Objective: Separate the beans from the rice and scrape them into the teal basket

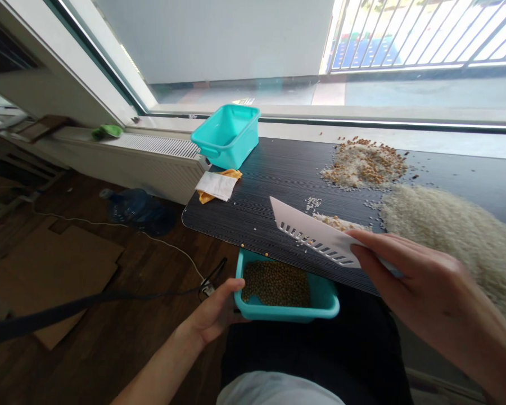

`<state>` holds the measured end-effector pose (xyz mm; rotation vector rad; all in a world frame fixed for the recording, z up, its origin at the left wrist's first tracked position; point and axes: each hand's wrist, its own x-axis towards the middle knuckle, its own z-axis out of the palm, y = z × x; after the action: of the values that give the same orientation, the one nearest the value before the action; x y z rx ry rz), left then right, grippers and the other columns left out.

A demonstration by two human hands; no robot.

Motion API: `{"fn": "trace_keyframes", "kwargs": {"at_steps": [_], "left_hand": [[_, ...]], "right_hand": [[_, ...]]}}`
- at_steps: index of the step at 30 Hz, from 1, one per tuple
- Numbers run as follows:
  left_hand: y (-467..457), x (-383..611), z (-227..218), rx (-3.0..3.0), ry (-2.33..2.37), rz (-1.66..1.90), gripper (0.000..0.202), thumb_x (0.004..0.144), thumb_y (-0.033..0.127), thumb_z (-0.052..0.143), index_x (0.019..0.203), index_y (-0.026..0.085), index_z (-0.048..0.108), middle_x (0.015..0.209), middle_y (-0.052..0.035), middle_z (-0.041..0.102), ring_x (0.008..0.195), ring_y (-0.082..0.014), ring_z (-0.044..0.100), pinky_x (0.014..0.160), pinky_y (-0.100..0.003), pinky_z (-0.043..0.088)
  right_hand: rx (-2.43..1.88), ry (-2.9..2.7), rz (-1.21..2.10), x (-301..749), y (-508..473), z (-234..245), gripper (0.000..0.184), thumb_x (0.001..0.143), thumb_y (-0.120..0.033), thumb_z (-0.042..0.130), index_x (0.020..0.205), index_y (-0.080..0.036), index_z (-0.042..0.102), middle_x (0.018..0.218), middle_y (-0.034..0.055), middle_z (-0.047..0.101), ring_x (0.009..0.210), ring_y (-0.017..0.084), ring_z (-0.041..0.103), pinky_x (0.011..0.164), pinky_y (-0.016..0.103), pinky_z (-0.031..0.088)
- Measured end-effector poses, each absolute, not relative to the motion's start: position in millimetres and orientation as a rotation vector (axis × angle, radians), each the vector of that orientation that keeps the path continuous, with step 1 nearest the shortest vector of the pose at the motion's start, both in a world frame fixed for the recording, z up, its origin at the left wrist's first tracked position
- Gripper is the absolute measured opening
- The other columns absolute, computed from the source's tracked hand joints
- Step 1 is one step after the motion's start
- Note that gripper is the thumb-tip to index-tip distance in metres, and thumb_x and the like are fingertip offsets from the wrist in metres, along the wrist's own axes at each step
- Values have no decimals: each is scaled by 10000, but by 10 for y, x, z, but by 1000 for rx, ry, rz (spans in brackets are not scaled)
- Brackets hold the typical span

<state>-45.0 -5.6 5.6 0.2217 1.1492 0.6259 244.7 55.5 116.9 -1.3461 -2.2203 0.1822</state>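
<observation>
My left hand (217,312) grips the left end of a turquoise plastic bin (278,312), thumb over its rim. Dried peas or similar round yellowish grains (278,284) cover the bin's floor. The bin is held just below the front edge of the dark tabletop (278,174). My right hand (421,275) is closed round a white slotted plastic scraper (316,230), tilted above the tabletop. Behind the scraper, partly hidden by it, lies a small strip of white and yellow grains (341,222). Two yellow grains rest near the table edge above the bin.
A turquoise bin (230,132) stands at the table's back left, beside a folded white and orange cloth (219,185). A mixed heap (362,163) and a large pile of white rice (451,230) lie right. A radiator (152,157), water bottle (139,209) and cardboard (46,275) are left.
</observation>
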Motion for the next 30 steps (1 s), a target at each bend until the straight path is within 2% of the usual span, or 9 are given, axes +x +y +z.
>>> {"fn": "trace_keyframes", "kwargs": {"at_steps": [4,11,16,19,21,25,30], "left_hand": [[-44,-607,110,244,1228,665,504,743,444,664,1151,151,624,1078,-125,713,969,-276,654,743,-347,505],[-40,-737,124,206,1273,711,540,686,453,713,1118,150,598,994,-117,722,889,-282,672,693,-367,528],[-71,-713,109,241,1215,704,559,730,449,672,1211,184,564,1093,-107,704,929,-266,665,726,-355,517],[-108,-610,104,274,1198,685,563,738,434,660,1239,193,571,1177,-111,675,991,-275,648,744,-351,506],[-123,-504,100,281,1179,661,575,737,440,657,1255,206,569,1228,-110,651,1064,-294,622,771,-366,501],[-102,-269,95,254,1100,589,648,690,468,679,1275,218,554,1263,-112,632,1157,-329,569,851,-419,481],[-63,-95,98,256,1093,525,631,658,492,681,1206,192,591,1298,-122,609,1172,-342,552,869,-423,465]], "right_hand": [[-1192,-2287,319,2093,624,1161,218,938,-196,470,1037,-200,665,988,52,755,818,157,706,697,244,520],[-1139,-2440,452,1608,740,1136,261,914,-141,442,992,-174,689,831,58,737,718,179,672,622,275,483],[-1040,-2410,458,1819,580,1228,236,925,-165,452,1000,-185,676,870,49,741,731,157,677,625,254,508],[-1131,-2301,355,2164,502,1231,229,929,-207,487,1099,-232,638,982,25,744,815,134,694,688,213,526],[-1246,-2220,176,2430,472,1193,228,921,-246,517,1115,-278,631,1011,6,743,804,137,703,704,216,535],[-1484,-2112,-5,2806,435,1113,198,912,-300,535,1067,-290,658,968,-1,759,785,165,725,661,234,551],[-1441,-2144,-20,2849,429,1123,220,931,-326,481,1011,-249,670,873,11,761,644,161,711,603,248,552]]}}
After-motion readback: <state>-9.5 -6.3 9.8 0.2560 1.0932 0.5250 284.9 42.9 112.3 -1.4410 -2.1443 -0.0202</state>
